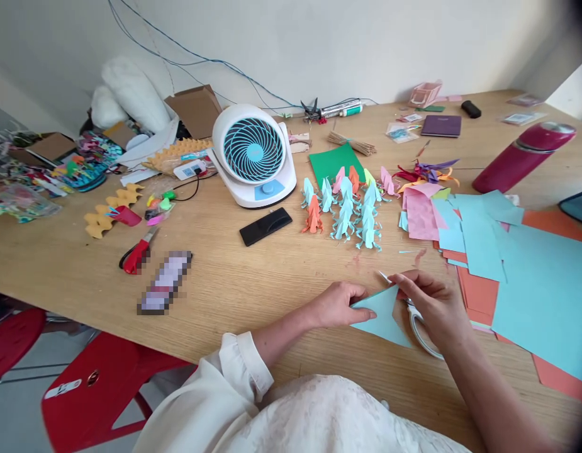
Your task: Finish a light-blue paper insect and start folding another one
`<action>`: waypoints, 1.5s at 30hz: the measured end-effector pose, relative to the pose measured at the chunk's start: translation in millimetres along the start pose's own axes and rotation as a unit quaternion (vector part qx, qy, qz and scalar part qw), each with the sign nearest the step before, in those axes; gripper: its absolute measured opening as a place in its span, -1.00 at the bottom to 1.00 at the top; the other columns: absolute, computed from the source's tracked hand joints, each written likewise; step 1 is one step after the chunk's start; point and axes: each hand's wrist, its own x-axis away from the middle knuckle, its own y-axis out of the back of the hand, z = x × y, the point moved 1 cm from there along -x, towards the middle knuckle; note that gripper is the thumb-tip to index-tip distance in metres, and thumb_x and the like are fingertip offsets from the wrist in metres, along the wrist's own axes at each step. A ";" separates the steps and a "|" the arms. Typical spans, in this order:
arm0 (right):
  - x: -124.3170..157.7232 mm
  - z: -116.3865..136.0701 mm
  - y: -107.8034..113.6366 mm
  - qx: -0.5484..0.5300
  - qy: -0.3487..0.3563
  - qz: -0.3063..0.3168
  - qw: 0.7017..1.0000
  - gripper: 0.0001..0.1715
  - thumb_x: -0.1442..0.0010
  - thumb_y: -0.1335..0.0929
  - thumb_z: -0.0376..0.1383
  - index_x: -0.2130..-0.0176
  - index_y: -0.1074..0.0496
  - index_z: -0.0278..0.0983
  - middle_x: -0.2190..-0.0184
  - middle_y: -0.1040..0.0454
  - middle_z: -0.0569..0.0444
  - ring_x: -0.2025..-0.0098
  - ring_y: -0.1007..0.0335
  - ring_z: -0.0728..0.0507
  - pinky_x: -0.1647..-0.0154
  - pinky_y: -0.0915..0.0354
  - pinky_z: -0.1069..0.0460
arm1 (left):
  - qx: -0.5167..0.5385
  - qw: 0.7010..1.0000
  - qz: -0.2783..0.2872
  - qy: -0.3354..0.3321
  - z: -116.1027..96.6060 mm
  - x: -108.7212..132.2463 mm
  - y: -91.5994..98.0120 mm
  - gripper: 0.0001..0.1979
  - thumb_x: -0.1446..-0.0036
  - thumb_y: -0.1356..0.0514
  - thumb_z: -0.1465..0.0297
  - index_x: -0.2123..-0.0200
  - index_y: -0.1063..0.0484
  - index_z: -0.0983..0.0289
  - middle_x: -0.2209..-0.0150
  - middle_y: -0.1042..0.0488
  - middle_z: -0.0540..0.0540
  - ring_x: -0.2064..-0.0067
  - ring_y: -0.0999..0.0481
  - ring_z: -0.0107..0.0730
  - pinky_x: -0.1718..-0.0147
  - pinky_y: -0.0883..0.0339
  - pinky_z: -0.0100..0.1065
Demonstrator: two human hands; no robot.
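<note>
A folded sheet of light blue paper [381, 319] is between my two hands, low over the wooden table. My left hand [340, 305] grips its left side, thumb on top. At the upper corner of the paper, the fingers of my right hand [430, 305] are pinched together. Scissors with white handles [420, 333] lie under my right hand; their tip points out past my fingers. Beyond my hands stand several folded paper figures [343, 217], mostly light blue, with some orange, pink and yellow-green ones.
Light blue, pink and orange paper sheets [545, 277] pile up at the right, near a dark pink bottle [521, 157]. A white fan [253, 154] stands behind a black phone [266, 226]. Red-handled scissors [137, 255] and a pixelated phone-shaped object [165, 283] lie left.
</note>
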 end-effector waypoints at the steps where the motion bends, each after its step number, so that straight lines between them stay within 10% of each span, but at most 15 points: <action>1: -0.5 0.2 1.0 -0.001 0.001 -0.012 1.000 -0.56 -0.06 -0.44 0.08 0.38 -0.55 -0.24 0.48 -0.43 0.08 0.42 -0.27 -0.05 0.42 -0.21 0.08 | 0.006 1.000 -0.001 -0.001 1.2 -0.5 -0.2 -0.79 -0.01 -0.27 0.31 0.51 -0.35 0.31 0.55 -0.24 -0.11 0.50 -0.19 -0.55 0.54 0.00 -0.47; 5: 0.3 -1.5 -1.5 -0.009 -0.019 0.073 0.997 -0.51 -0.11 -0.42 0.09 0.14 -0.51 -0.20 0.38 -0.47 0.07 0.36 -0.32 -0.08 0.37 -0.26 0.06 | 0.088 0.996 -0.018 0.002 7.1 -4.0 0.2 -0.76 -0.02 -0.28 0.27 0.46 -0.38 0.33 0.52 -0.27 -0.08 0.48 -0.22 -0.54 0.52 -0.05 -0.48; 9: 1.7 -6.3 -6.9 0.055 -0.014 0.188 0.981 -0.52 -0.06 -0.44 0.09 0.41 -0.44 -0.28 0.53 -0.32 0.13 0.47 -0.15 -0.03 0.49 -0.11 0.07 | 0.117 0.991 -0.071 -0.002 11.6 -5.9 3.5 -0.69 -0.04 -0.28 0.17 0.43 -0.38 0.33 0.52 -0.24 -0.08 0.47 -0.20 -0.54 0.51 -0.04 -0.47; 36: 12.8 0.3 -27.1 0.157 0.060 0.243 0.955 -0.58 -0.25 -0.30 -0.07 0.52 -0.26 -0.27 0.58 -0.08 0.22 0.52 0.06 0.02 0.52 0.07 0.06 | 0.192 0.980 -0.052 0.007 6.2 -6.1 12.9 -0.63 0.07 -0.38 0.16 0.46 -0.40 0.35 0.50 -0.37 -0.05 0.47 -0.28 -0.54 0.47 -0.15 -0.47; 45: 13.3 -1.2 -29.5 0.124 0.054 0.273 0.953 -0.56 -0.22 -0.34 -0.03 0.51 -0.28 -0.27 0.59 -0.12 0.22 0.52 0.04 0.02 0.53 0.07 0.07 | 0.217 0.961 -0.169 0.018 -2.8 -4.8 16.6 -0.58 0.00 -0.31 0.06 0.51 -0.45 0.35 0.56 -0.34 -0.05 0.49 -0.25 -0.54 0.46 -0.13 -0.45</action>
